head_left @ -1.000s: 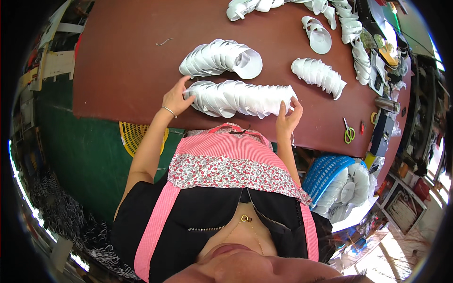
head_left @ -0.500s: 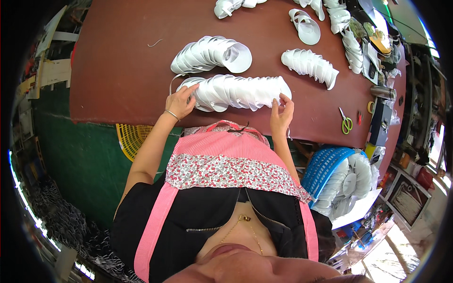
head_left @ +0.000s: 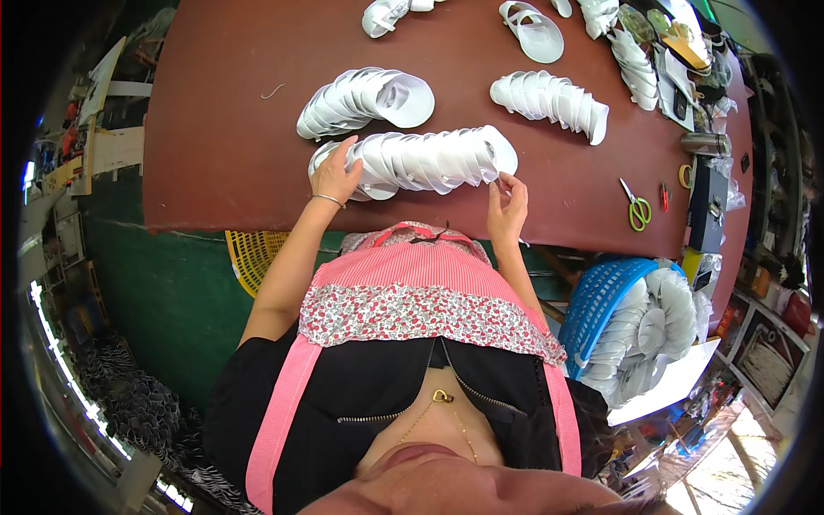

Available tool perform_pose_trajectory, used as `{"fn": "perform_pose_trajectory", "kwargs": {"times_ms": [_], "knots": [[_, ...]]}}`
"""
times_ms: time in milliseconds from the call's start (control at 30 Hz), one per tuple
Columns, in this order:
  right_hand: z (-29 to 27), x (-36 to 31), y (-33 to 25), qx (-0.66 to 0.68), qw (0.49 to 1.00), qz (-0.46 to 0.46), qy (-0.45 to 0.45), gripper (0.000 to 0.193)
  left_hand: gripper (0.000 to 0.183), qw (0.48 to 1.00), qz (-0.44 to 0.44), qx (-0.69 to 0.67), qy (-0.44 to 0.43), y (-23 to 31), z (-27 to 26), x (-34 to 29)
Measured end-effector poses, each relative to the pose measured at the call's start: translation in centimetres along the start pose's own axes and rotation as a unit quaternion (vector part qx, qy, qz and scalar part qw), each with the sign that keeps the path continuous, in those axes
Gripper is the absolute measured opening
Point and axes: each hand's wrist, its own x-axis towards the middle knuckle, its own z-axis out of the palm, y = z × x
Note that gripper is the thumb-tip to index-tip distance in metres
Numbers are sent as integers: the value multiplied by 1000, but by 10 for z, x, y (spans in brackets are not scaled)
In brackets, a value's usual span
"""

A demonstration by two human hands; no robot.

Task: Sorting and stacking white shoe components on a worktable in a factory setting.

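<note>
A long row of white sandal uppers (head_left: 421,161), nested one in another, lies along the near edge of the red-brown table (head_left: 223,180). My left hand (head_left: 337,176) holds its left end, fingers over the top. At the other end, the bent fingers of my right hand (head_left: 508,206) pinch the lower edge near the last upper's rounded sole. Just behind lies a second nested stack (head_left: 365,101), and a shorter one (head_left: 551,101) rests farther right. Neither hand touches these.
Green-handled scissors (head_left: 637,208), a small red tool (head_left: 664,196) and a metal flask (head_left: 704,144) sit to the right. A single white sandal (head_left: 536,36) lies at the back. Below the table's right edge, a blue basket (head_left: 601,300) holds more white stacks. A yellow basket (head_left: 256,257) shows under the table.
The view has shifted slightly, so the table things appear moved. My left hand has closed in further over the row's left end. My right hand stays at the right end.
</note>
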Motion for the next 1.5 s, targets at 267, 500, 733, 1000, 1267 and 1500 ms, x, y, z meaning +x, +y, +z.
{"fn": "perform_pose_trajectory", "kwargs": {"times_ms": [267,500,733,1000,1267,1500], "knots": [[-23,7,17,15,999,31,-13,24,63,983,117,101,-102,15,-2,9],[-35,21,34,17,1000,9,-25,24,61,982,124,105,-94,10,2,11],[-38,31,44,26,999,11,-30,23,57,982,124,120,-71,13,5,8],[-32,31,53,40,998,23,-31,22,46,987,81,136,-39,40,14,3],[-29,33,54,52,998,28,-29,22,61,987,131,86,-31,60,20,3],[-32,38,54,58,998,28,-24,22,68,962,182,167,-118,70,25,6]]}}
